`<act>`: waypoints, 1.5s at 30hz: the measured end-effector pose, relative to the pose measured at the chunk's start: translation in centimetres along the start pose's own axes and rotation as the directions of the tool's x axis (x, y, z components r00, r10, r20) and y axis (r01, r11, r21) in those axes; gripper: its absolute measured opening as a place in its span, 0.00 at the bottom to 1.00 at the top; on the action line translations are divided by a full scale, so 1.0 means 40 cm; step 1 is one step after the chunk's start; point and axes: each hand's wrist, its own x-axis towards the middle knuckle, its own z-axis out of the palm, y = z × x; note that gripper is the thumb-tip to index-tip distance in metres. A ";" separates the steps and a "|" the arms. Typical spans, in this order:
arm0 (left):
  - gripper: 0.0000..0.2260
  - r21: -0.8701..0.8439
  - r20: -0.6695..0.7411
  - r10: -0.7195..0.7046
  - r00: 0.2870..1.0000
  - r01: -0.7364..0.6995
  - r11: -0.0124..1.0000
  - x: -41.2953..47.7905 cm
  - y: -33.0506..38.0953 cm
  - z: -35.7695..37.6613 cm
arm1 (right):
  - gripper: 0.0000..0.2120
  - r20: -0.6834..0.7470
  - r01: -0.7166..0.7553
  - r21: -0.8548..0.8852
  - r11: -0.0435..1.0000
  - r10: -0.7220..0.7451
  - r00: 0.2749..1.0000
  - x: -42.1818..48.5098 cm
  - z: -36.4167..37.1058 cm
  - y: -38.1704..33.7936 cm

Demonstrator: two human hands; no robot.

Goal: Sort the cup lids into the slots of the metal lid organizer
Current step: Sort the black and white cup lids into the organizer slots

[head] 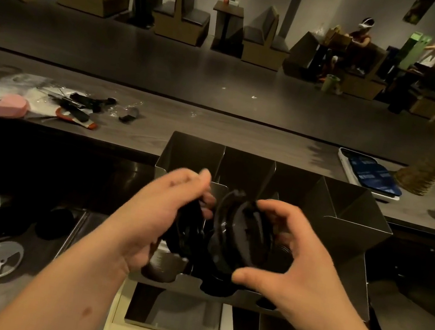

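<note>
right hand (295, 257) cups a stack of black lids (242, 231) on edge, left hand (151, 217) grips a second stack (186, 231), both just above the metal lid organizer (361, 204) near its front middle slots, probably tilted to drop in upright.

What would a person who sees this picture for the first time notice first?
First come the two hands in the middle: the left hand and the right hand each grip black cup lids just above the metal lid organizer. After that, the pink object on the counter at far left and the woven vase at far right stand out.
</note>
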 end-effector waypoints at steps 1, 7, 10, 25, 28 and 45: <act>0.19 -0.088 -0.095 0.047 0.994 -0.055 0.995 -0.002 -0.005 -0.006 | 0.37 -0.067 -0.039 0.025 0.999 0.041 0.997 0.000 0.004 0.014; 0.12 -0.632 -0.129 -0.001 0.992 -0.082 0.770 0.012 -0.023 -0.063 | 0.35 -0.143 -0.119 -0.205 0.971 0.091 0.986 0.007 0.061 0.067; 0.16 -0.702 -0.151 0.018 0.988 -0.121 0.701 0.023 -0.035 -0.079 | 0.34 -0.152 -0.118 -0.425 0.897 0.058 0.987 0.015 0.115 0.079; 0.17 -0.537 -0.113 0.003 0.994 -0.063 0.841 0.014 -0.049 -0.073 | 0.35 -0.092 -0.147 -0.770 0.621 0.120 0.988 0.036 0.172 0.133; 0.15 -0.494 -0.107 -0.003 0.994 -0.051 0.868 0.003 -0.054 -0.063 | 0.37 -0.097 -0.170 -0.767 0.619 0.150 0.984 0.032 0.179 0.139; 0.12 -0.287 -0.047 0.058 0.997 -0.069 0.955 -0.038 -0.101 0.077 | 0.30 -0.200 0.148 -0.133 0.980 -0.172 0.965 -0.006 0.091 0.012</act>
